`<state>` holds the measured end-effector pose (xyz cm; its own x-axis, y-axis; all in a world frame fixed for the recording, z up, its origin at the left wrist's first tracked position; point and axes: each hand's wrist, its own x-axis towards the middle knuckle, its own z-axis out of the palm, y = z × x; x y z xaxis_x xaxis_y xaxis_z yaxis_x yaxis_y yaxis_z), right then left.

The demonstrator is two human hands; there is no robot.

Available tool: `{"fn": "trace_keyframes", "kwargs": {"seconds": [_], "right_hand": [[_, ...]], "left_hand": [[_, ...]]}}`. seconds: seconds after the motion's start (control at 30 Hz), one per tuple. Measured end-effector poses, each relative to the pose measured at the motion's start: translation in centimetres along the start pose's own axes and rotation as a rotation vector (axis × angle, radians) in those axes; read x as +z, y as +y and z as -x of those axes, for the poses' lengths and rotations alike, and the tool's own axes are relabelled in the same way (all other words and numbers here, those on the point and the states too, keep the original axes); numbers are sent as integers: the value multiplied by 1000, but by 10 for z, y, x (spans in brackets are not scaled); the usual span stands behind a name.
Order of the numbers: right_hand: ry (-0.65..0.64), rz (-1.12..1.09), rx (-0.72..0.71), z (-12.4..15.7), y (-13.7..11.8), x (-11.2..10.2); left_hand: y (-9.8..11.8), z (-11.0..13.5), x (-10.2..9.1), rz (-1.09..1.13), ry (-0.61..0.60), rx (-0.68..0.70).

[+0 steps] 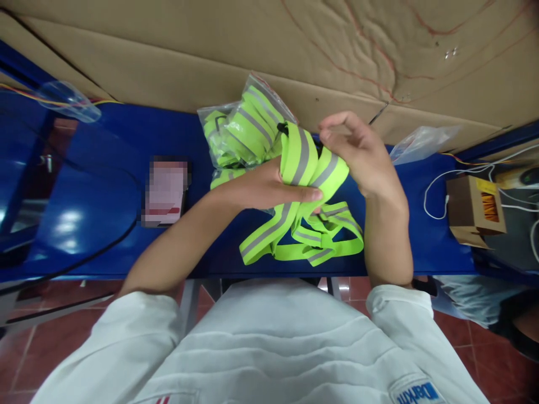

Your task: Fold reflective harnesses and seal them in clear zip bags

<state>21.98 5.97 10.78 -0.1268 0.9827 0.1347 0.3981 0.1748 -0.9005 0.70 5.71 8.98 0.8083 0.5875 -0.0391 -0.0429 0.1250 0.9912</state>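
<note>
Glossy blue table point(113, 148): above it, the left hand point(269, 186) grips a looped, neon yellow-green fabric strap with grey stripes point(300, 157). Close beside it, the right hand point(362, 152) curls, its hold unclear. Similar straps in clear plastic point(252, 123) lie behind.

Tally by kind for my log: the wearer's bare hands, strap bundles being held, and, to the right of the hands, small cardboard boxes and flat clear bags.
Hands: 2 (left hand, right hand)
Held strap bundle: 1
Cardboard box: 1
Flat clear bag: 1
Total: 5
</note>
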Motion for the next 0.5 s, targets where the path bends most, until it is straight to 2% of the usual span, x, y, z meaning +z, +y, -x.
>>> {"fn": "trace_keyframes", "kwargs": {"seconds": [0.07, 0.13, 0.23, 0.3, 0.37, 0.5], "right_hand": [[81, 194, -168, 6, -6, -1], [-7, 345, -280, 16, -17, -2], [-227, 449, -348, 28, -32, 2], [-260, 477, -355, 31, -35, 8], [-234, 491, -330, 30, -35, 13], [-121, 488, -294, 27, -34, 9]], "left_hand": [[-3, -2, -4, -3, 117, -19], [-5, -3, -9, -32, 170, -14], [-7, -3, -13, -158, 103, 36], [-8, -3, -13, -211, 56, 57], [-8, -3, -10, -150, 58, 42], [-9, -9, 2, 216, 54, -50]]}}
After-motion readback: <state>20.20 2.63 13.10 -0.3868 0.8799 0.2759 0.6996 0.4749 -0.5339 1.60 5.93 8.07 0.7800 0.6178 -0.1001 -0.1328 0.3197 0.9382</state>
